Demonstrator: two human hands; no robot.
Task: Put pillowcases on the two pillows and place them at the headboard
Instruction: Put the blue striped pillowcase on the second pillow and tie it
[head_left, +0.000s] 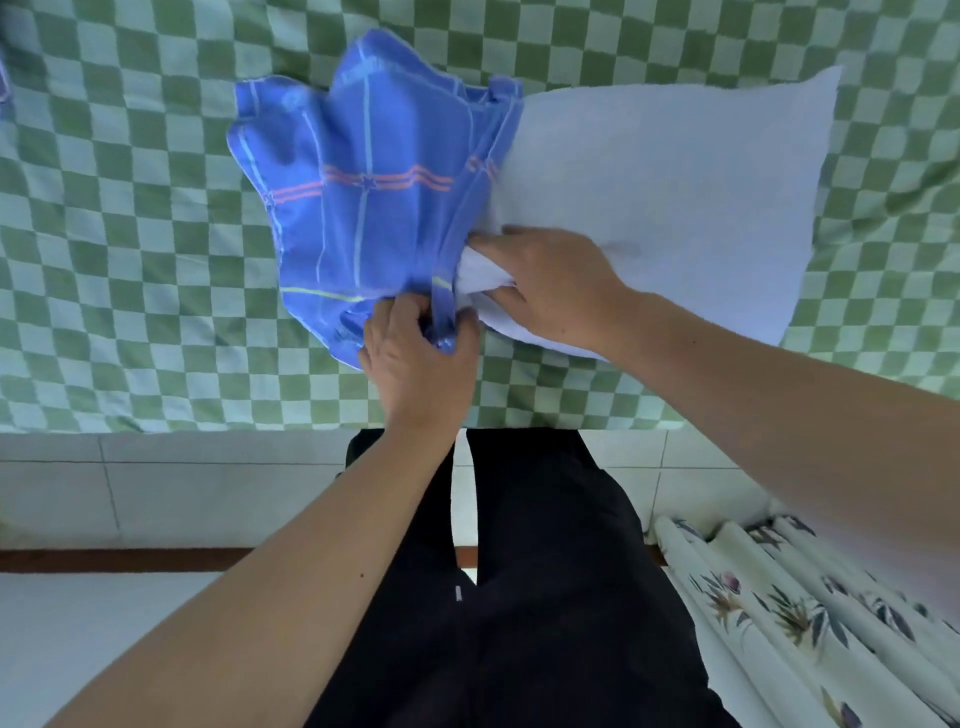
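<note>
Pillow (675, 197) feels soft and light; my right hand (550, 286) pinches its corner, my left hand (415, 353) bunches the limp, slippery-looking pillowcase (363, 182) hem.

no readable text in view

no words, labels, brand marks, numbers or signs can be read anywhere. the blue pillowcase (363, 197) bunched in the left grip (415, 353) carries only woven stripes and small star-like figures, no lettering. the white pillow (675, 197) under the right grip (550, 286) is plain. the green checked bedsheet (130, 260) beyond both grips and the floral curtain (779, 613) behind the right grip bear patterns only.
</note>
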